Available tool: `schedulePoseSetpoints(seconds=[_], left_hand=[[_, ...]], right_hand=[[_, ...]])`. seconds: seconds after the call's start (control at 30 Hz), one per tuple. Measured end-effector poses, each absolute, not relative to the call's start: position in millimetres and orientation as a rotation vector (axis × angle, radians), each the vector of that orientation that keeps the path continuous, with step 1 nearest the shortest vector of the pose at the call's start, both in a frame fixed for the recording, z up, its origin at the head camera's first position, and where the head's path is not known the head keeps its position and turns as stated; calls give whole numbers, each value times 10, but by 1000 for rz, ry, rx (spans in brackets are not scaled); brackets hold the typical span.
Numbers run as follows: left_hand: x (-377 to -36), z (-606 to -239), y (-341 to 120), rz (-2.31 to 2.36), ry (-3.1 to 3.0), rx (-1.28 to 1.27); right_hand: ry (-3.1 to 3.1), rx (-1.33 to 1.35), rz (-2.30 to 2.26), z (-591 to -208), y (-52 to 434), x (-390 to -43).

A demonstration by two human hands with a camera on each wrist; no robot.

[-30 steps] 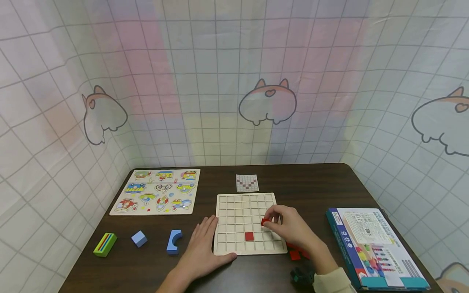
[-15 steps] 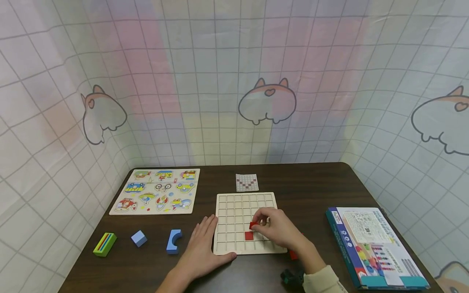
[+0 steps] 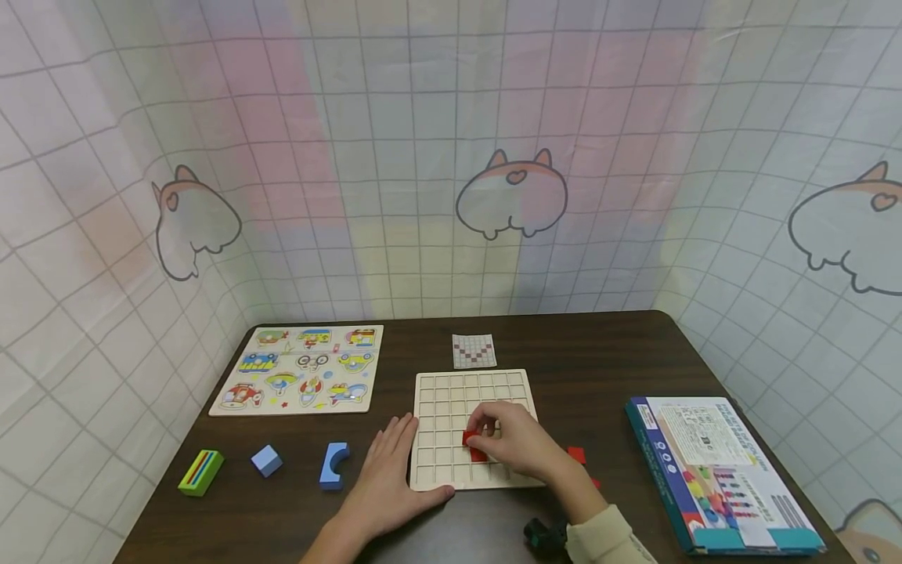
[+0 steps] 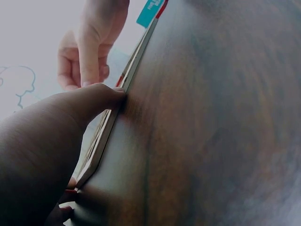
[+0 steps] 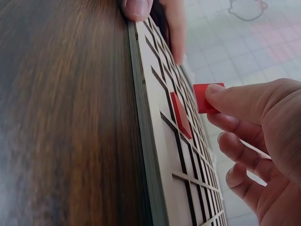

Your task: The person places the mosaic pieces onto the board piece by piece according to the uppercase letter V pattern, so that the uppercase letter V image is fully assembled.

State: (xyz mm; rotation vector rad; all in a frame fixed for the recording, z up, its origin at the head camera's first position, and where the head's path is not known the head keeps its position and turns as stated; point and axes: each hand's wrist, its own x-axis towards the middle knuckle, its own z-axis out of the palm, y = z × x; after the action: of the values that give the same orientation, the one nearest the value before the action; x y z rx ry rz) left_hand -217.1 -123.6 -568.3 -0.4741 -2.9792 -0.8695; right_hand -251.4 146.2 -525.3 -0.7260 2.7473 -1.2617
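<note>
A pale wooden grid board point(image 3: 440, 407) lies before me on the dark table. My left hand point(image 3: 386, 478) rests against its left side with the fingers stretched out, the thumb point(image 4: 106, 95) touching the near edge. Between thumb and fingertips my right hand point(image 3: 513, 442) pinches a square red tile point(image 5: 202, 97), held just above the grid. One other red tile point(image 5: 181, 115) sits in a cell close to the near edge, below and slightly right of the held one. Part of the grid is hidden by the right hand.
Loose red tiles point(image 3: 576, 454) lie right of the board, partly behind the forearm, with a dark object point(image 3: 543, 535) nearer. A patterned card point(image 3: 474, 351) lies behind. Leftward are a vehicle puzzle point(image 3: 296, 372), blue arch point(image 3: 333, 466), blue cube point(image 3: 267, 460) and striped block point(image 3: 200, 473); rightward, a box point(image 3: 726, 478).
My right hand has carried the red tile leftward over the board, from its right part to just above the seated tile. The left hand has stayed in place.
</note>
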Motion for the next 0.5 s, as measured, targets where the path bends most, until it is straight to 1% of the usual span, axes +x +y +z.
schedulePoseSetpoints(seconds=[0.5], left_hand=[[-2189, -5709, -1240, -876, -2986, -470]], right_hand=[[2781, -718, -1191, -5334, 1337, -2607]])
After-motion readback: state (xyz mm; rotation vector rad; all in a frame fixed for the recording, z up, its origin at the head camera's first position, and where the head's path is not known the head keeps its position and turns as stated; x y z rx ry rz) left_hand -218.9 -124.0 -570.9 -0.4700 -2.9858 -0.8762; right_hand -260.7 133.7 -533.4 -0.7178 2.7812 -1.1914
